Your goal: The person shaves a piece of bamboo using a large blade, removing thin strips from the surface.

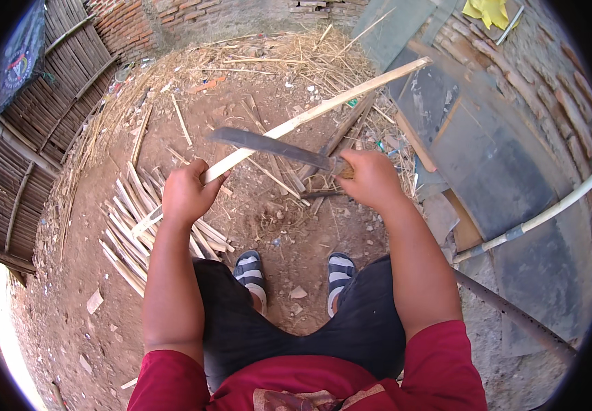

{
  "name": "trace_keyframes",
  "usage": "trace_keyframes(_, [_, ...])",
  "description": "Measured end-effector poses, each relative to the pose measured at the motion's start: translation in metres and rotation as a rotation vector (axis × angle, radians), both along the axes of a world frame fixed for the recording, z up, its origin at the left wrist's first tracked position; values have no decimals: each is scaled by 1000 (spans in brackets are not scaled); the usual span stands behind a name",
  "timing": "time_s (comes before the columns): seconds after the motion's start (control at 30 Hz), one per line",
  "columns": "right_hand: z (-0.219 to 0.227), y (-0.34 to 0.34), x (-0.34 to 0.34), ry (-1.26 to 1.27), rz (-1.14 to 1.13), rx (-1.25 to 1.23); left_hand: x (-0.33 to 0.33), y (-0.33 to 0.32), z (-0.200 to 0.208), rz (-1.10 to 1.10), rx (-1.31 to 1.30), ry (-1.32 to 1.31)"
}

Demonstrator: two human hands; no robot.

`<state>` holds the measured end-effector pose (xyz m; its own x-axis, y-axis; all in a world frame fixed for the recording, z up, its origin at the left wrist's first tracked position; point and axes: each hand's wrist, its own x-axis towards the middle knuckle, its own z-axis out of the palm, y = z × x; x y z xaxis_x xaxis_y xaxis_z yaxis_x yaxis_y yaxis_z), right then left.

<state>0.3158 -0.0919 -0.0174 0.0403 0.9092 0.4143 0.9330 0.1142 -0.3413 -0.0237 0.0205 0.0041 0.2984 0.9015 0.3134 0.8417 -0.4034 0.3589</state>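
Note:
My left hand point(190, 192) is closed round the lower part of a long pale wooden stick point(323, 107), which slants up to the far right; its short lower end shows below the fist. In my right hand point(371, 178) is the wooden handle of a machete point(275, 146). Its dark, broad blade points left and crosses over the stick a little beyond my left fist. Whether the edge touches the wood I cannot tell. A pile of split pale sticks point(128, 229) lies on the ground beside and below my left hand.
Straw and wood scraps point(296, 58) litter the dirt along the far brick wall point(193, 17). A woven bamboo panel point(18, 178) stands at the left. Dark flat sheets point(508, 171) lean along the right, with a pale pipe point(536, 219) near them. Dark wood pieces point(344, 130) lie ahead.

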Motion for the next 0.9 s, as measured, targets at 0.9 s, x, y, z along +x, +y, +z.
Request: trace_keyframes(0.9, [3, -7, 44, 206, -347, -99, -4, 3, 4, -2, 25, -70])
